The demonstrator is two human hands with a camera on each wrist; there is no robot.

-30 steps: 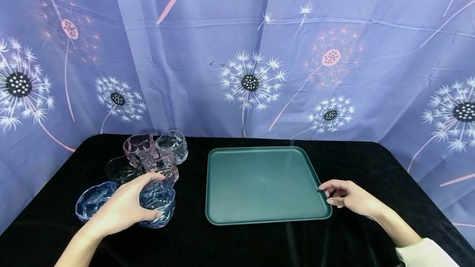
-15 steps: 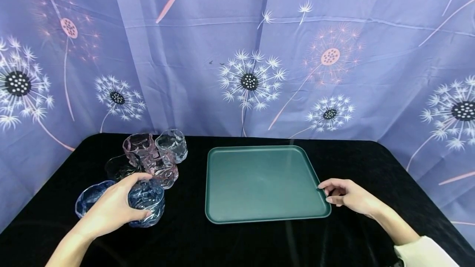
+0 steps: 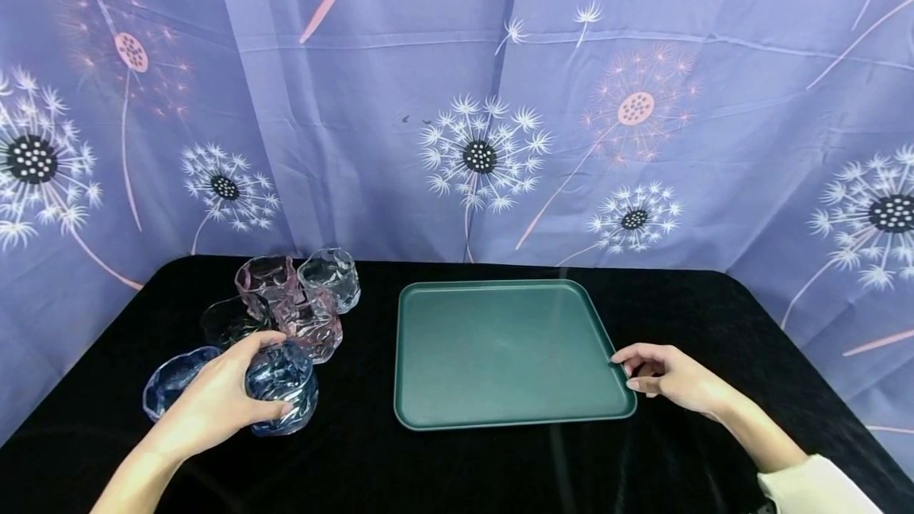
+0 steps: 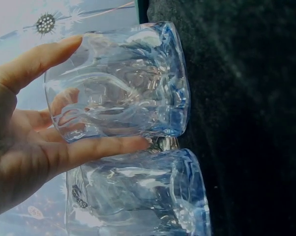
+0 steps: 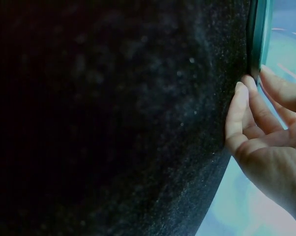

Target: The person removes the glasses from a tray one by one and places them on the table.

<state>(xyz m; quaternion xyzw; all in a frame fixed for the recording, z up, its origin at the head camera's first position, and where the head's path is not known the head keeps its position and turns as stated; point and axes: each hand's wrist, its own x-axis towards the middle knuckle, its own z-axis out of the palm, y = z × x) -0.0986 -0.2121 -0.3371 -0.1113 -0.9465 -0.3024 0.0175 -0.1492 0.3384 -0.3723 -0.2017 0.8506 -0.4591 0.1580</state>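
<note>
My left hand (image 3: 221, 395) grips a blue glass cup (image 3: 289, 391), thumb on the near side and fingers on the far side. In the left wrist view the held cup (image 4: 123, 83) sits close beside another blue cup (image 4: 138, 196); whether its base touches the table I cannot tell. That second blue cup (image 3: 167, 379) is partly behind my left hand in the head view. At the right edge of a green tray (image 3: 514, 355), my right hand (image 3: 674, 379) pinches the rim (image 5: 258, 39) with bent fingers.
Behind the blue cups stand two pinkish cups (image 3: 314, 324), a clear cup (image 3: 336, 280) and a dark-looking clear glass (image 3: 228, 322), close together. Black cloth (image 3: 457, 474) covers the table. A purple dandelion-print curtain (image 3: 371, 141) hangs at its back edge.
My left hand has moved left with the blue cup, nearer the other blue cup, and the cup looks slightly tilted now. My right hand and the tray stay in place.
</note>
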